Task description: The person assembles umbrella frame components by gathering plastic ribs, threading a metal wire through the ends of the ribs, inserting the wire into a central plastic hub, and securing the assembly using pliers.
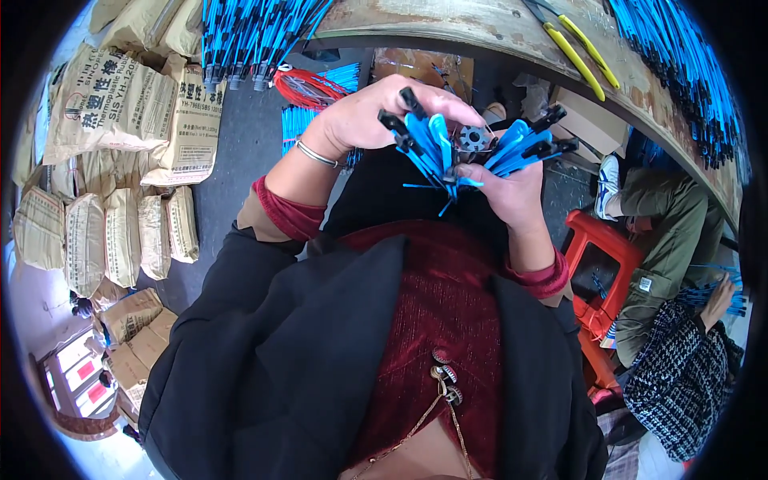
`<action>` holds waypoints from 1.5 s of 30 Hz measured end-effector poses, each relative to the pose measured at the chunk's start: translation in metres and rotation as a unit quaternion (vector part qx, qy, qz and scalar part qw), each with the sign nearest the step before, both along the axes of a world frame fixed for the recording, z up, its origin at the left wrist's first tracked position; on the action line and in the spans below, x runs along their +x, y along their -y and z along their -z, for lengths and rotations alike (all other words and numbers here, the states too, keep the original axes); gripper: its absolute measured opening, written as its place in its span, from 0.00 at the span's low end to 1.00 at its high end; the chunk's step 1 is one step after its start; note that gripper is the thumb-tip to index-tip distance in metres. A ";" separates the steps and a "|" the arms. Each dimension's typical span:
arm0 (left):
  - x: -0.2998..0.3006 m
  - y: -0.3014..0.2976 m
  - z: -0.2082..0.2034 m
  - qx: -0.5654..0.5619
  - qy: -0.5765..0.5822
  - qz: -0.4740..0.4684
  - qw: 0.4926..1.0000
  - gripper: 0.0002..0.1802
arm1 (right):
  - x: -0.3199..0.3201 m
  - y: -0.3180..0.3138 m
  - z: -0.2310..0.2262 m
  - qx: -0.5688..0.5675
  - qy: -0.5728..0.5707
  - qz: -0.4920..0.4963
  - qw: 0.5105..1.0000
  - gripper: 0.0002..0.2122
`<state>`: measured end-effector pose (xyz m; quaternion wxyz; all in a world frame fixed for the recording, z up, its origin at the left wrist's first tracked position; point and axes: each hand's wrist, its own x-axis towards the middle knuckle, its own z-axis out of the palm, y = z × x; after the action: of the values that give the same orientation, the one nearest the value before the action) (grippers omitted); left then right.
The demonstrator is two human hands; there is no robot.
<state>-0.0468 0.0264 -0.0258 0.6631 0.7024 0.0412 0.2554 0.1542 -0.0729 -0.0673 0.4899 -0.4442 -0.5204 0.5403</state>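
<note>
So I've got a fan of blue strips (433, 150) with black ends up in front of me, off the tabletop (448, 19) on my side of its near edge. My right hand (516, 192) is the one really on them: thumb pressed down where the narrow ends bunch together, the other fingers mostly hidden behind. My left hand (364, 118) comes over the far left side with its fingers stretched across the top; can't tell if those tips are pinching anything

Main thing is the lie of it. The narrow ends point back at me, and the black ends spread away, some far left, some far right. A round dark disc with holes (474, 139) sits in the gap between those two halves, just beyond my right thumb and under my left fingers

Yellow-handled pliers (574, 58) lie at the tabletop's near edge, off to the right, with more blue strips heaped further right (680, 72)
</note>
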 end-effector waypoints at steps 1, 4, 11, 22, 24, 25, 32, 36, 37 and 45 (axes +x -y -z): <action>-0.002 0.003 0.000 0.001 -0.009 -0.012 1.000 0.25 | 0.001 -0.001 0.000 -0.006 0.000 0.002 1.000 0.18; -0.002 0.015 -0.001 0.002 -0.029 -0.033 0.999 0.29 | 0.001 -0.002 0.006 -0.022 -0.012 0.001 1.000 0.20; 0.015 0.040 0.005 0.061 -0.047 -0.203 0.976 0.24 | -0.004 -0.002 0.007 -0.037 -0.016 0.000 0.999 0.23; 0.027 0.043 -0.006 0.046 -0.068 -0.188 0.979 0.14 | 0.034 0.008 -0.003 -0.067 -0.183 -0.089 0.977 0.19; 0.027 0.045 -0.007 0.019 -0.097 -0.171 0.980 0.13 | 0.045 -0.008 -0.013 -0.098 -0.231 -0.212 0.944 0.17; 0.029 0.045 -0.006 0.013 -0.099 -0.172 0.980 0.14 | 0.049 -0.014 -0.019 -0.113 -0.254 -0.271 0.922 0.16; 0.033 0.044 -0.009 0.015 -0.115 -0.178 0.977 0.14 | 0.056 -0.036 -0.049 -0.135 0.032 -0.341 0.930 0.06; 0.031 0.041 -0.007 0.045 -0.134 -0.191 0.971 0.14 | 0.047 -0.022 -0.041 -0.120 -0.012 -0.231 0.965 0.08; 0.033 0.040 -0.007 0.046 -0.123 -0.190 0.973 0.14 | 0.044 -0.018 -0.040 -0.122 -0.039 -0.177 0.976 0.10; 0.043 0.050 -0.010 -0.032 -0.103 -0.257 0.960 0.15 | 0.043 -0.016 -0.035 -0.117 -0.046 -0.120 0.985 0.11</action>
<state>-0.0038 -0.0240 -0.0161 0.5894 0.6691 0.2964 0.3421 0.1975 -0.0569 -0.0326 0.3894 -0.4079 -0.4799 0.6721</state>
